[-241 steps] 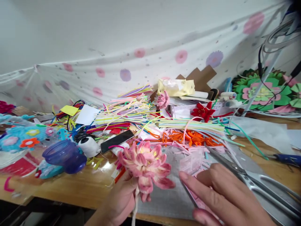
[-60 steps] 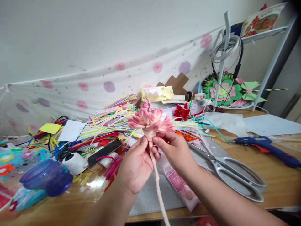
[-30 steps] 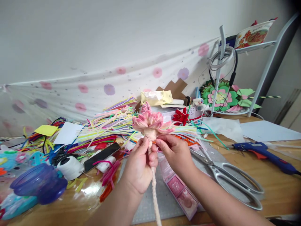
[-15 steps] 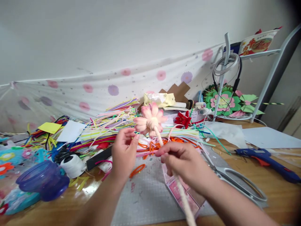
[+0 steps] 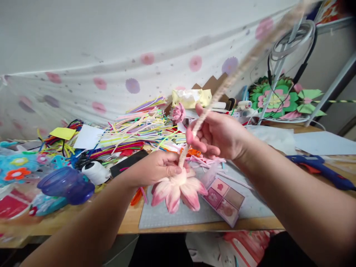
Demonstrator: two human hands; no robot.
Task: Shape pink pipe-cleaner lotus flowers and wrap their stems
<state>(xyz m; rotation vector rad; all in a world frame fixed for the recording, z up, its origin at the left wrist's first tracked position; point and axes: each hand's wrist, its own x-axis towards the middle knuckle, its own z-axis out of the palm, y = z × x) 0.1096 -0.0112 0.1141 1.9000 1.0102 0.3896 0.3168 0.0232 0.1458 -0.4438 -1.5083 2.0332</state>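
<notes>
An artificial flower (image 5: pixel 179 193) with cream petals tipped in pink hangs head down in front of me. Its long cream wrapped stem (image 5: pixel 222 88) slants up to the right. My left hand (image 5: pixel 157 168) pinches the stem just above the petals. Higher up, my right hand (image 5: pixel 222 135) has its fingers curled loosely round the stem. A makeup palette (image 5: pixel 222 204) with pink and brown pans lies open beside the flower, on the grey cutting mat (image 5: pixel 250 204).
Bundles of coloured pipe cleaners (image 5: pixel 139 129) heap along the back, near a smaller pink flower (image 5: pixel 178 112). A blue glue gun (image 5: pixel 319 168) lies at the right. On the left stand a purple translucent pot (image 5: pixel 66 185) and a white spool (image 5: pixel 96 172). The table's front edge (image 5: pixel 194 229) shows below.
The flower has turned over from head up to head down and come lower. My left hand, open beside the petals before, now grips the stem near its base. The view has tipped lower.
</notes>
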